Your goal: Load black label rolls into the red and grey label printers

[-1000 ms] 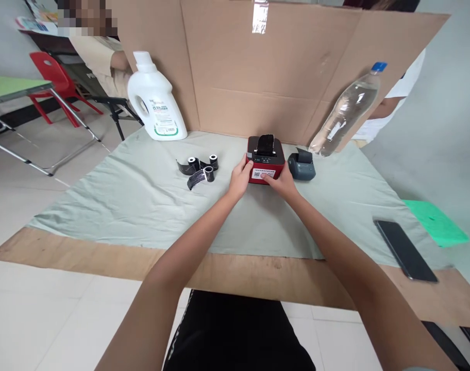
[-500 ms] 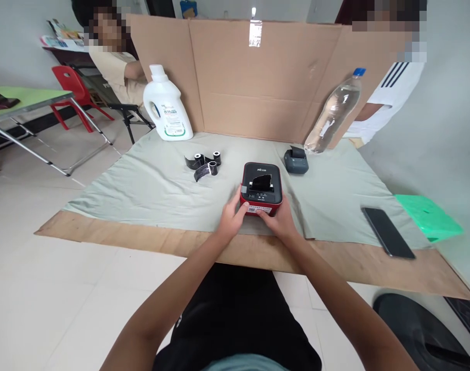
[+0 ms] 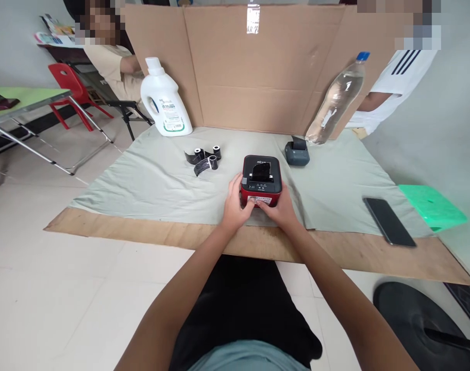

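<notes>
A red and black label printer stands upright on the cloth in front of me, a strip of black label tape sticking up from its top slot. My left hand wraps its left side, and my right hand wraps its right side. Both thumbs press near the white sticker on the front face. Several small rolls of black tape lie to the left, partly unwound. Behind and to the right sits a smaller dark grey printer with black tape coming out of it.
A white detergent bottle and a clear plastic bottle stand against a cardboard screen. A phone lies at the right edge of the table. Beyond it is a green stool. Two people sit behind the screen.
My view has tipped slightly downward. The thumbs have drawn closer together on the printer's front; the left one has shifted right. The printer stays in about the same place on the cloth.
</notes>
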{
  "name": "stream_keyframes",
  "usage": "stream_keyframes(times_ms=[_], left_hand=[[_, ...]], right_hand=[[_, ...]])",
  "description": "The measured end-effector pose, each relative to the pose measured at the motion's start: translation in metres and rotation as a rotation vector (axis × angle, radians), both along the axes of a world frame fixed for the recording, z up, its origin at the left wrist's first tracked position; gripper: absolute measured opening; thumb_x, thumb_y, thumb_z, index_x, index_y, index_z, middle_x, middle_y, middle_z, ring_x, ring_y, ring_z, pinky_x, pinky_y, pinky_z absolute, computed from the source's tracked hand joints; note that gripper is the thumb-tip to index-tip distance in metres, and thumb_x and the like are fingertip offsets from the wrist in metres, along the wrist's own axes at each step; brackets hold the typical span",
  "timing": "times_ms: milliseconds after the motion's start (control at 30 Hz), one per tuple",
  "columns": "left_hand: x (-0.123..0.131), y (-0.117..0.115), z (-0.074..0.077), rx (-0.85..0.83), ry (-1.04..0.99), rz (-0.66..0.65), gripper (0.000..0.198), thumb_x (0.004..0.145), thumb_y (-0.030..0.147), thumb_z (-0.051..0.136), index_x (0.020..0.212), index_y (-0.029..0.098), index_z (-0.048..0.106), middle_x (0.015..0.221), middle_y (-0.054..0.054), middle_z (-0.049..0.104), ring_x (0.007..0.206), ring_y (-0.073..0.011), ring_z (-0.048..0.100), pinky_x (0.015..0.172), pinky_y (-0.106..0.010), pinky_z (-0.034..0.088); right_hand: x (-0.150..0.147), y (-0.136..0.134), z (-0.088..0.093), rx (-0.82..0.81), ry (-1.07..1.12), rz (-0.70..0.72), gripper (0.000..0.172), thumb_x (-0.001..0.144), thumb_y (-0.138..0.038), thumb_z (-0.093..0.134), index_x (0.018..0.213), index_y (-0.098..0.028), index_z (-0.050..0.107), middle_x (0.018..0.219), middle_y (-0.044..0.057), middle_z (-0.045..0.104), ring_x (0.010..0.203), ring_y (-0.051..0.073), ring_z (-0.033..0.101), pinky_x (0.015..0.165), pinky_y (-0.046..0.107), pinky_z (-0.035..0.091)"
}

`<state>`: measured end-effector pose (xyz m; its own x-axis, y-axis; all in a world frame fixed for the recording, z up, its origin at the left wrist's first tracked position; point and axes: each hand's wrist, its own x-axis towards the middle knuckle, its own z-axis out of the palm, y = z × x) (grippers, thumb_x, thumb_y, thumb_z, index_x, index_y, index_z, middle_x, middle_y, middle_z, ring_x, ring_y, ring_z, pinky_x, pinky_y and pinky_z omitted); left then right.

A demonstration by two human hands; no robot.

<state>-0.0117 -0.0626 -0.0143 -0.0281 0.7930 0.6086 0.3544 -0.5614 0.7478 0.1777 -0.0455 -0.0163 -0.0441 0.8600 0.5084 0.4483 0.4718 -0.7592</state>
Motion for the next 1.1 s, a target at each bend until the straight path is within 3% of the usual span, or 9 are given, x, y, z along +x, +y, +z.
stream_keyframes(times_ms=[167,367,567,700,800,1000,1100], left_hand=[[-0.005,0.000,0.004,0.116,0.093,0.036,0.053,0.097,0.030,0.056,0.149,0.022,0.051,0.139,-0.014,0.064,0.130,-0.0300,0.058,0.113,-0.050,0.047],[-0.004,0.004,0.001,0.084,-0.007,0.032,0.054,0.101,0.043,0.056,0.151,0.025,0.051,0.132,-0.014,0.064,0.115,-0.0283,0.060,0.099,-0.045,0.051],[-0.009,0.015,0.000,0.019,-0.129,-0.004,0.043,0.104,0.043,0.050,0.141,0.024,0.057,0.118,-0.010,0.069,0.084,-0.0188,0.061,0.080,-0.036,0.052],[-0.011,0.029,0.005,-0.021,-0.199,-0.009,0.035,0.104,0.040,0.047,0.130,0.023,0.061,0.098,-0.006,0.070,0.096,-0.0222,0.069,0.087,-0.036,0.054],[-0.008,0.034,0.008,-0.028,-0.218,-0.002,0.027,0.103,0.040,0.047,0.118,0.024,0.063,0.085,-0.002,0.065,0.093,-0.0225,0.072,0.086,-0.036,0.055],[-0.009,0.030,0.010,-0.009,-0.264,0.002,0.029,0.103,0.046,0.049,0.112,0.022,0.064,0.102,-0.007,0.075,0.098,-0.0218,0.071,0.093,-0.038,0.055],[-0.015,0.041,0.020,-0.041,-0.167,0.002,0.036,0.105,0.050,0.046,0.119,0.023,0.066,0.111,-0.009,0.076,0.113,-0.0239,0.067,0.105,-0.042,0.051]], right_hand=[[0.000,0.000,0.000,0.003,0.010,0.002,0.089,0.074,-0.049,0.089,0.147,-0.020,0.048,0.143,0.018,0.059,0.133,0.038,0.058,0.114,0.060,0.047],[0.001,0.000,-0.002,-0.017,0.017,-0.001,0.094,0.073,-0.048,0.089,0.150,-0.019,0.044,0.146,0.019,0.057,0.136,0.038,0.056,0.116,0.061,0.045],[0.001,0.000,-0.001,-0.021,0.016,-0.010,0.094,0.074,-0.047,0.087,0.153,-0.020,0.042,0.148,0.019,0.055,0.139,0.038,0.054,0.119,0.063,0.043],[0.000,0.001,0.000,-0.014,0.021,0.007,0.089,0.074,-0.045,0.087,0.149,-0.021,0.046,0.143,0.017,0.058,0.134,0.038,0.057,0.116,0.062,0.046],[0.001,0.002,0.000,-0.005,0.020,0.018,0.086,0.074,-0.045,0.086,0.147,-0.020,0.048,0.140,0.017,0.060,0.131,0.038,0.058,0.115,0.062,0.047],[0.003,0.003,-0.001,-0.031,-0.006,-0.011,0.091,0.075,-0.050,0.084,0.151,-0.019,0.043,0.143,0.019,0.057,0.135,0.039,0.056,0.117,0.063,0.044],[0.005,0.004,-0.001,-0.016,-0.016,0.006,0.093,0.075,-0.051,0.084,0.152,-0.021,0.041,0.142,0.018,0.056,0.135,0.039,0.055,0.116,0.063,0.045]])
